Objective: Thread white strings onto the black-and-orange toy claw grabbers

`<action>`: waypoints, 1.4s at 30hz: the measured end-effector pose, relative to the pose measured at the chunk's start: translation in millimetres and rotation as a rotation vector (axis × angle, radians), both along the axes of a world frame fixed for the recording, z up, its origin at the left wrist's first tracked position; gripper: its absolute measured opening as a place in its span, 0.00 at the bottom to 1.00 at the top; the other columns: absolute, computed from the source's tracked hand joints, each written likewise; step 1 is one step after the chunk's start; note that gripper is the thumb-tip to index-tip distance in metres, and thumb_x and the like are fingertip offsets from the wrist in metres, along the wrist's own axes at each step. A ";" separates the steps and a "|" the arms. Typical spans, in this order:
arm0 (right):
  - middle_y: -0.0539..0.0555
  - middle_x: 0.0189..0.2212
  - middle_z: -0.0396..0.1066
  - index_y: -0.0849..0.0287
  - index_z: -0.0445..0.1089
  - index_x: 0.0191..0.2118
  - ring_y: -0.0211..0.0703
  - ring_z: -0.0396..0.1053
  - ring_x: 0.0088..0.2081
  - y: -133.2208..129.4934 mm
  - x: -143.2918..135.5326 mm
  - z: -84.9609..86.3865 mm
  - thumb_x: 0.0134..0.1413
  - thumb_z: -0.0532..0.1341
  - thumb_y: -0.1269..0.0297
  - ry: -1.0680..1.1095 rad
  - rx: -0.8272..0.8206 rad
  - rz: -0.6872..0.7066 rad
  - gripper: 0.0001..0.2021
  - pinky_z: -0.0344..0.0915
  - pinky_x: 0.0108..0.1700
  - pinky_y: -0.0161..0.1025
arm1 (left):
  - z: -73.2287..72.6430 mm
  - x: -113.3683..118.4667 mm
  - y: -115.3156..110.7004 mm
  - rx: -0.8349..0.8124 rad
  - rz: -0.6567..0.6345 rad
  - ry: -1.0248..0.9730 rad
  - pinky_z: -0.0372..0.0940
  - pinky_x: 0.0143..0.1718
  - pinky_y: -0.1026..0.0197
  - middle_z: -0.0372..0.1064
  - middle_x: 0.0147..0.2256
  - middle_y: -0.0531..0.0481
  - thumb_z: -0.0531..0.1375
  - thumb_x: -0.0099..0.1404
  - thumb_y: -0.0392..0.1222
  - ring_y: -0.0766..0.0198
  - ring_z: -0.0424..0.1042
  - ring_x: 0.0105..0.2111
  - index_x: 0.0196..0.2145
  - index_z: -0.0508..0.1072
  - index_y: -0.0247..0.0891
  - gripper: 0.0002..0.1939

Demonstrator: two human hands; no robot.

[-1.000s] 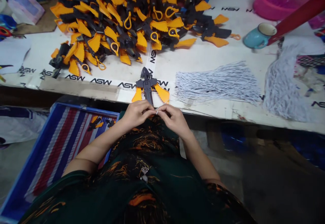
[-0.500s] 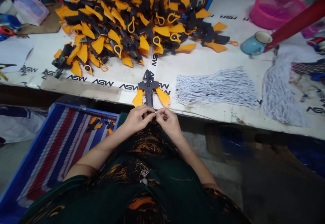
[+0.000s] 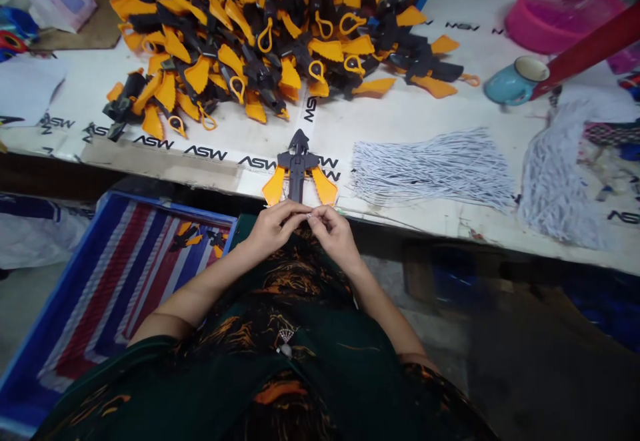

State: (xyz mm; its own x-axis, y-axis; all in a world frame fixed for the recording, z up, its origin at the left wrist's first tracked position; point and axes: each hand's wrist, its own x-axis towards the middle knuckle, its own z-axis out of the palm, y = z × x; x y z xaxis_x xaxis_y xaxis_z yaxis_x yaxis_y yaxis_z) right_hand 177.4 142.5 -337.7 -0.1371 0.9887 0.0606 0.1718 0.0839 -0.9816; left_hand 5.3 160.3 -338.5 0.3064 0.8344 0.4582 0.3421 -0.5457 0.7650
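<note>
My left hand (image 3: pixel 276 225) and my right hand (image 3: pixel 334 233) meet at the table's front edge, their fingertips pinched together. Whatever lies between them is too small to make out. Just beyond my fingers, a dark grey plastic piece (image 3: pixel 297 169) with a pointed tip and two orange wing-like parts rests flat on the table, its near end close to my left fingers. A flat bundle of thin white strings (image 3: pixel 433 169) is spread out to the right of it.
A large heap of similar grey-and-orange pieces (image 3: pixel 240 47) covers the back of the table (image 3: pixel 330 117). Farther right are more white strings (image 3: pixel 555 181), a blue mug (image 3: pixel 511 87), a red tube (image 3: pixel 590 51) and a pink basin (image 3: pixel 560 31). A striped-lined blue tray (image 3: pixel 107 281) with some pieces is at lower left.
The view has shifted slightly, so the table things appear a little higher and farther right. My hands remain pinched together at the edge, with the fingertips slightly closer together.
</note>
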 end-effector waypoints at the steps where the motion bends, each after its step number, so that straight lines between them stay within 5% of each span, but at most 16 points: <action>1: 0.45 0.24 0.62 0.55 0.66 0.32 0.35 0.59 0.25 0.2 -0.5 1.4 0.59 0.60 0.54 0.024 -0.045 0.021 0.11 0.59 0.30 0.35 | -1.5 -2.4 1.7 0.075 -0.027 0.014 0.68 0.38 0.64 0.78 0.36 0.47 0.56 0.73 0.40 0.66 0.76 0.35 0.40 0.77 0.38 0.09; 5: 0.46 0.27 0.63 0.56 0.67 0.35 0.35 0.61 0.26 0.4 1.0 6.5 0.58 0.63 0.50 0.123 -0.162 0.116 0.14 0.60 0.31 0.34 | -5.7 -8.8 5.7 0.216 -0.048 0.127 0.67 0.36 0.65 0.77 0.32 0.49 0.55 0.73 0.39 0.67 0.75 0.31 0.37 0.74 0.37 0.09; 13: 0.44 0.21 0.57 0.56 0.66 0.32 0.33 0.52 0.22 1.7 1.2 0.7 0.59 0.62 0.48 0.046 -0.141 0.042 0.15 0.52 0.27 0.34 | -5.5 -6.0 1.4 0.046 0.008 0.132 0.67 0.34 0.66 0.76 0.31 0.50 0.53 0.74 0.42 0.67 0.75 0.30 0.37 0.72 0.38 0.10; 18: 0.46 0.25 0.62 0.56 0.68 0.34 0.35 0.59 0.27 6.4 10.6 2.0 0.60 0.61 0.50 0.000 -0.087 0.042 0.14 0.57 0.31 0.35 | -3.6 -10.4 1.8 0.013 0.008 0.174 0.66 0.33 0.66 0.75 0.32 0.51 0.53 0.74 0.42 0.67 0.74 0.30 0.39 0.71 0.38 0.10; 22: 0.46 0.24 0.63 0.57 0.67 0.32 0.35 0.60 0.27 7.3 10.1 3.1 0.60 0.60 0.53 -0.034 -0.087 0.036 0.13 0.57 0.32 0.35 | 0.8 -11.7 10.0 0.221 -0.104 0.395 0.66 0.38 0.61 0.76 0.41 0.45 0.51 0.75 0.44 0.62 0.75 0.38 0.46 0.70 0.36 0.12; 28: 0.44 0.21 0.59 0.56 0.66 0.32 0.35 0.56 0.24 5.3 10.8 7.8 0.61 0.59 0.52 -0.061 -0.119 0.022 0.13 0.53 0.28 0.34 | 9.6 -15.1 22.1 0.422 -0.187 0.693 0.58 0.33 0.58 0.70 0.30 0.49 0.46 0.75 0.36 0.62 0.69 0.30 0.35 0.69 0.37 0.14; 35: 0.45 0.22 0.61 0.56 0.67 0.32 0.35 0.57 0.24 -5.1 13.6 -1.1 0.62 0.58 0.55 -0.128 -0.064 -0.038 0.12 0.56 0.28 0.35 | 15.1 -33.0 22.7 0.237 -0.213 0.645 0.58 0.35 0.58 0.71 0.30 0.50 0.50 0.75 0.42 0.61 0.71 0.32 0.35 0.70 0.38 0.13; 39: 0.53 0.42 0.71 0.54 0.71 0.40 0.37 0.67 0.32 -4.7 16.1 -3.6 0.63 0.59 0.54 -0.043 0.034 0.028 0.11 0.65 0.31 0.36 | 11.4 -12.9 29.9 -0.013 0.003 0.592 0.64 0.41 0.59 0.74 0.38 0.46 0.51 0.75 0.49 0.59 0.74 0.38 0.41 0.71 0.38 0.14; 42: 0.55 0.49 0.69 0.53 0.72 0.43 0.38 0.68 0.32 4.4 44.1 -0.4 0.62 0.59 0.55 -0.153 0.130 -0.180 0.10 0.68 0.32 0.38 | 10.9 6.0 34.3 -0.163 0.262 0.681 0.66 0.42 0.56 0.74 0.46 0.40 0.54 0.72 0.52 0.53 0.75 0.42 0.53 0.69 0.36 0.20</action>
